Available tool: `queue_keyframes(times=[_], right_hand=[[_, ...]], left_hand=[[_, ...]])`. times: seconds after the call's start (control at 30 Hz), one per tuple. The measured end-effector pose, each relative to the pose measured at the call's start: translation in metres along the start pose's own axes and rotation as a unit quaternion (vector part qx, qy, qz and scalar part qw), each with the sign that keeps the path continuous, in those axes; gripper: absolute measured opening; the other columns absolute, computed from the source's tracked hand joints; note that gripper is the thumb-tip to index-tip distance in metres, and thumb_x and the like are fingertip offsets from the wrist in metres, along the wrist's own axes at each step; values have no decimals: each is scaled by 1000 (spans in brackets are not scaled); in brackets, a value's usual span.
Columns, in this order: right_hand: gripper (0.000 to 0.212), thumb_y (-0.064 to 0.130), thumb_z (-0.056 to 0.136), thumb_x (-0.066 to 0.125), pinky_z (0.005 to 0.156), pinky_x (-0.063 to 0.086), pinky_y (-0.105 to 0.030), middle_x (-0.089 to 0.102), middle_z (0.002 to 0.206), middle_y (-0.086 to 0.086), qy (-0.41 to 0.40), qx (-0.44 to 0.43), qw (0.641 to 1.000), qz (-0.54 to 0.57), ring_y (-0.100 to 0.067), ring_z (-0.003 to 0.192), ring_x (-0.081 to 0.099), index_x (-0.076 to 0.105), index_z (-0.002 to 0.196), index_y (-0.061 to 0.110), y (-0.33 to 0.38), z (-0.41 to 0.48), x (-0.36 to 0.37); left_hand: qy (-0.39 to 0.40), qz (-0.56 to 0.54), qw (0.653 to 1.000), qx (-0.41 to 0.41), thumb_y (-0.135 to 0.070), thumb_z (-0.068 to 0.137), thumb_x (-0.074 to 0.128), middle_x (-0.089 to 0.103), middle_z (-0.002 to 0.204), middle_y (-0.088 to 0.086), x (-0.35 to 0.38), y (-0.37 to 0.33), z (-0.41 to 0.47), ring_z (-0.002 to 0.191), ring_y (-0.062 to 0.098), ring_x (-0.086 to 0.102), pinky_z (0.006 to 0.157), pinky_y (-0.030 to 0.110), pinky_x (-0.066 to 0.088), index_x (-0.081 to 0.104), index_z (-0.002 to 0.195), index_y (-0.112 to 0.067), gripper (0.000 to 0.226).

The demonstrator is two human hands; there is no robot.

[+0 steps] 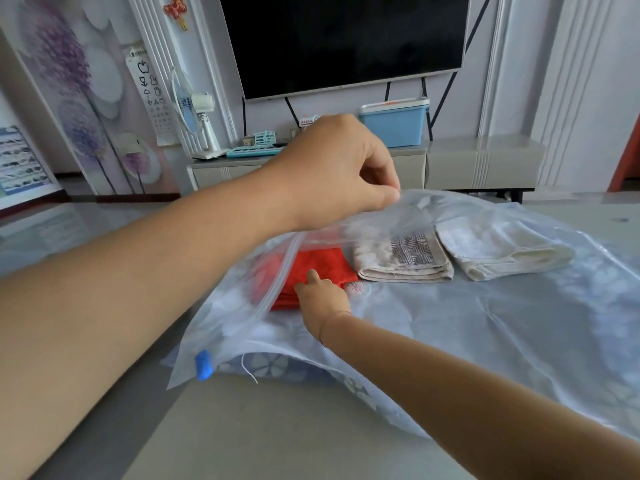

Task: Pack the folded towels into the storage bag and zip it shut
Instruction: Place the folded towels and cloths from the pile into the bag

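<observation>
Red towel [318, 265] half inside storage bag [485, 323], right hand [325, 303] fingers gripping its 5 o'clock edge to slide it in, left hand [332, 168] fingers pinching flap up, keeping mouth open.

The grey, glossy tabletop [242, 427] fills the lower frame. On it, from centre to right, lies a translucent storage bag [485, 323]. A blue flowered cloth [270, 367] shows beneath its near edge, lower centre.

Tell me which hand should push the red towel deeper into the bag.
Right. The right hand already touches the red towel at the bag's mouth. The left hand is busy: it pinches the bag edge and lifts it open.
</observation>
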State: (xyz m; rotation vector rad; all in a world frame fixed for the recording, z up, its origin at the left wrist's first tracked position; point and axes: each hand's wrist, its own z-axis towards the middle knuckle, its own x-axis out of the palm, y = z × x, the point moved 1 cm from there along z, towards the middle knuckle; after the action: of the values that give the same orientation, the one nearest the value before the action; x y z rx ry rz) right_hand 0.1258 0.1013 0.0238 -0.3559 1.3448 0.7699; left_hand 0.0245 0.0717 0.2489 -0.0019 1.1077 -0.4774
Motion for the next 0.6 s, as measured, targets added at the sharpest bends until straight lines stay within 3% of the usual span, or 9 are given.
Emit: queue_keyframes(times=[0.1,0.2,0.3,0.4,0.5,0.6], right_hand=[[39,-9,83,43,86,47,-43,42,127,-16,37,11,998,50,-38,110,52,54,119,3,0,14,0],[46,-4,84,44,103,41,-44,36,137,-16,72,27,994,77,-37,124,43,43,129,2,-4,31,5],[60,-4,84,41,112,32,-43,13,155,-15,116,35,989,88,-36,138,31,25,142,0,-8,35,8],[69,-6,86,36,114,29,-43,-4,160,-13,149,6,985,85,-34,144,21,10,149,2,-12,22,8],[70,-4,89,37,112,32,-43,-1,160,-9,130,-6,984,119,-35,142,25,8,151,7,-16,-9,-8],[62,5,94,39,116,24,-35,8,160,-10,82,-43,987,135,-27,144,21,13,151,7,-24,-68,-39]], left_hand=[[-6,-3,1000,-5,-18,77,70,72,74,-9,0,3,0,69,-5,60,63,5,45,78,82,-16,9],[-1,1,1000,-6,-17,77,70,67,67,-13,1,5,-1,64,-9,57,60,1,42,77,80,-16,8],[-5,3,1000,-12,-17,77,71,67,67,-13,1,9,-4,63,-12,57,60,-3,40,77,80,-16,7],[-7,-3,1000,-22,-15,77,71,68,69,-10,1,10,-6,63,-10,57,61,-2,41,78,81,-14,8],[-4,-6,999,-33,-15,78,71,66,67,-11,4,6,-8,62,-9,57,61,2,41,77,81,-14,7],[-3,-7,999,-41,-17,78,70,69,69,-9,8,1,-12,59,-10,56,59,0,39,77,81,-15,7]])
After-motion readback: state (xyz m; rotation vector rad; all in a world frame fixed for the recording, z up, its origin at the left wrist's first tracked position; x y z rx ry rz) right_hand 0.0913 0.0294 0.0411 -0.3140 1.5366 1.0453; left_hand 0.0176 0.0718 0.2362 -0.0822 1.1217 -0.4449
